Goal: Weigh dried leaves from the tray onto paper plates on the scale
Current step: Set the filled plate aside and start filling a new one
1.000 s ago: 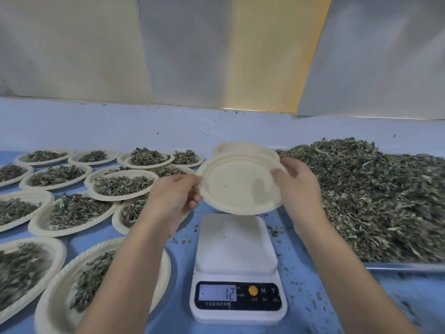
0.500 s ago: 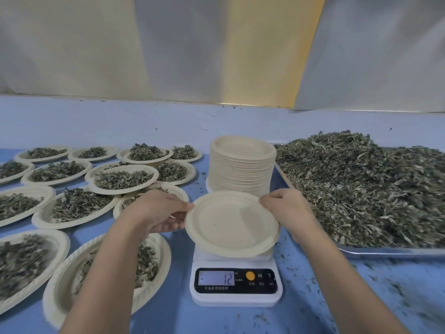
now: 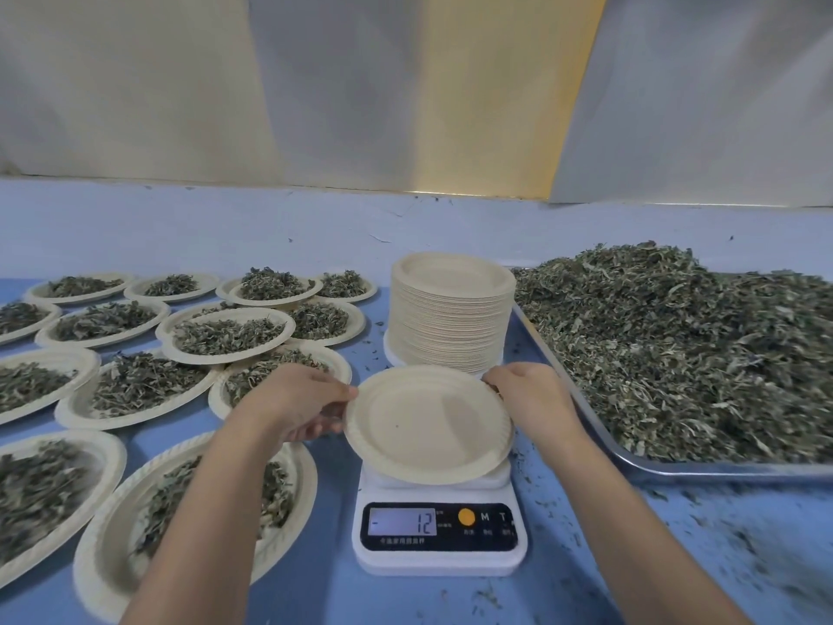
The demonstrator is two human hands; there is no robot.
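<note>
An empty paper plate (image 3: pixel 428 421) is held just over the platform of the white scale (image 3: pixel 439 534), tilted slightly; whether it touches the platform I cannot tell. My left hand (image 3: pixel 299 406) pinches its left rim and my right hand (image 3: pixel 525 394) pinches its right rim. The scale display reads -12. A tall stack of empty paper plates (image 3: pixel 450 318) stands right behind the scale. To the right, a metal tray (image 3: pixel 676 469) is heaped with dried leaves (image 3: pixel 676 345).
Several paper plates filled with leaves (image 3: pixel 225 336) cover the blue table on the left, one (image 3: pixel 135 557) lying under my left forearm. Leaf crumbs are scattered on the table (image 3: pixel 676 557) at front right. A pale wall runs along the back.
Both hands have brought the empty plate down from in front of the stack to just over the scale platform. The display still reads -12.
</note>
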